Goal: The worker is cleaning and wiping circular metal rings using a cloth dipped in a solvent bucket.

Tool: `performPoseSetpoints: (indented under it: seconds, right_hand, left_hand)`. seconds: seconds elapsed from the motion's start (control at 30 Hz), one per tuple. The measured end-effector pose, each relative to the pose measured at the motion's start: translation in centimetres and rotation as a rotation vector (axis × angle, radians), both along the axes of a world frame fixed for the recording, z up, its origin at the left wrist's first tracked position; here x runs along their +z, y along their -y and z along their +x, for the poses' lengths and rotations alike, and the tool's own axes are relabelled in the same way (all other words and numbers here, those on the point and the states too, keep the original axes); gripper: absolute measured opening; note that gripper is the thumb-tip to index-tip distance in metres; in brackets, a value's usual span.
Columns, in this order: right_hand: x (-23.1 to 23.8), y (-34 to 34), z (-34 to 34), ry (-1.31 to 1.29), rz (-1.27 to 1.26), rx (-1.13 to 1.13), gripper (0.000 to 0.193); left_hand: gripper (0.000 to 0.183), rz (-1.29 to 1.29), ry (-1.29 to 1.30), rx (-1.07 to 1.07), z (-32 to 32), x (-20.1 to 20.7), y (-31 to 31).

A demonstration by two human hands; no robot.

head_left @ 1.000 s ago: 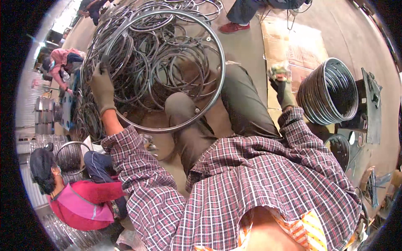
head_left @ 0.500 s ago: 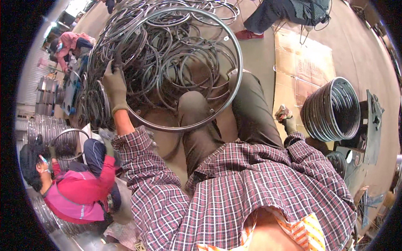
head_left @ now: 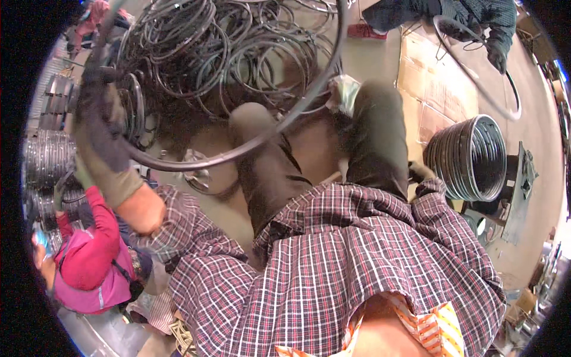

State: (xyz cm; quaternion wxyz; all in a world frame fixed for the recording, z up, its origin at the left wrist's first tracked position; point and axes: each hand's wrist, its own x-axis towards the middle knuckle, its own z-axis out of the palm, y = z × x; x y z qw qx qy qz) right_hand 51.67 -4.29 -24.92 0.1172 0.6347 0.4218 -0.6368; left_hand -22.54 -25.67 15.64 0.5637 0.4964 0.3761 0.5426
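My left hand (head_left: 102,134), in a grey-brown glove with a dark palm, is closed on a thin metal wheel rim (head_left: 238,152). The rim is raised in front of my body and passes over my left knee; its top runs out of view. Beside my right thigh is my right hand (head_left: 421,172), low and close to a stack of rims. My leg hides most of its fingers, so whether it holds anything cannot be made out. Behind the raised rim lies a large tangled heap of dark rims (head_left: 238,53).
A stack of nested rims (head_left: 443,157) lies on its side at my right. Flattened cardboard (head_left: 437,95) covers floor ahead. A co-worker in pink (head_left: 89,262) sits at the left near stacked rims (head_left: 44,157). Far right, another person's gloved hand (head_left: 496,56) holds a rim (head_left: 473,80).
My left hand has swung left and closer with the rim, which appears larger now. My right hand, earlier holding a crumpled cloth, has drawn in beside my thigh. A rim now shows with the far-right person.
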Motion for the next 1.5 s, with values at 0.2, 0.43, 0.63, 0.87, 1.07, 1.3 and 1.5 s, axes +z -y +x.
performPoseSetpoints:
  seconds: [0.2,0.43,0.63,0.87,1.07,1.3,1.5]
  right_hand:
    - [12.2,-9.4,3.4,0.668,0.943,0.486,0.027]
    - [22.8,-15.4,-10.1,-0.046,1.764,0.219,0.024]
    - [5.2,-15.1,-23.6,0.071,1.27,0.393,0.039]
    - [-6.2,-7.8,-19.1,0.507,1.007,0.529,0.044]
    - [0.1,-4.8,-20.8,0.558,0.946,0.489,0.051]
    - [-4.0,-6.7,-14.4,0.331,1.109,0.36,0.032]
    - [6.0,-10.9,-21.8,0.093,1.377,-0.276,0.041]
  left_hand:
    - [0.036,0.496,-0.66,0.909,14.1,0.4,-3.4]
    - [0.028,0.346,-0.404,0.956,15.7,-4.6,-10.3]
    - [0.018,0.16,-0.549,0.947,15.4,-7.8,-11.8]
    - [0.03,-0.262,-0.307,0.727,19.9,-9.9,-12.2]
    - [0.023,-0.19,-0.422,0.6,20.8,-8.9,-10.3]
    - [0.019,-0.207,-0.364,0.505,21.5,-8.6,-12.2]
    - [0.034,-0.202,-0.274,0.546,21.5,-10.2,-12.9]
